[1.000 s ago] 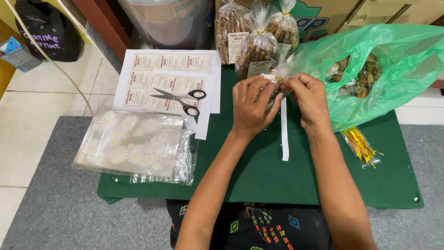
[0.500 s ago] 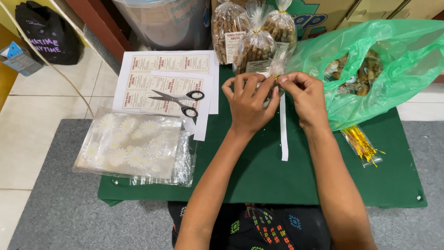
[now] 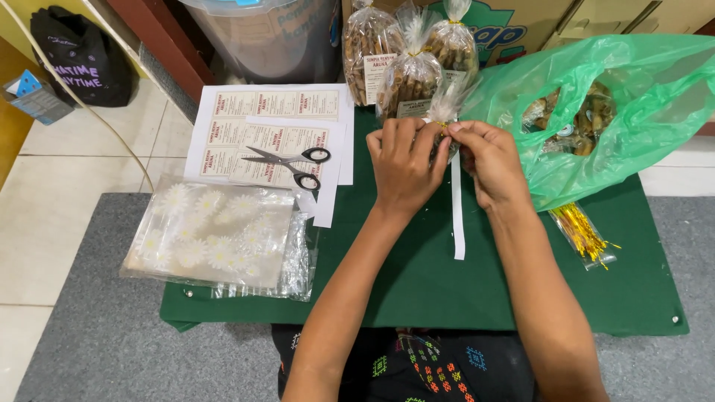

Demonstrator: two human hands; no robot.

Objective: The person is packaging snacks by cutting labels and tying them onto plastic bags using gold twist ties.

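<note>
Both hands meet at the gathered neck of a small clear snack bag (image 3: pixel 445 106) on the green table (image 3: pixel 417 283). My left hand (image 3: pixel 402 160) grips the bag's neck from the left. My right hand (image 3: pixel 491 160) pinches it from the right, where a gold twist tie shows between the fingertips. The bag's body is mostly hidden behind my hands. A white paper strip (image 3: pixel 457 212) lies on the cloth below them. Three tied, filled snack bags (image 3: pixel 412 63) stand just behind.
Scissors (image 3: pixel 290 161) lie on sheets of printed labels (image 3: pixel 261 119) at the left. A stack of flower-printed clear bags (image 3: pixel 216 238) sits at the front left. A green plastic bag (image 3: pixel 618 112) of snacks is on the right, with a packet of gold twist ties (image 3: pixel 582 232) below it.
My hands and the small bag have shifted slightly away from me, toward the tied bags, with fingers working at the neck. Everything else on the table has stayed put.
</note>
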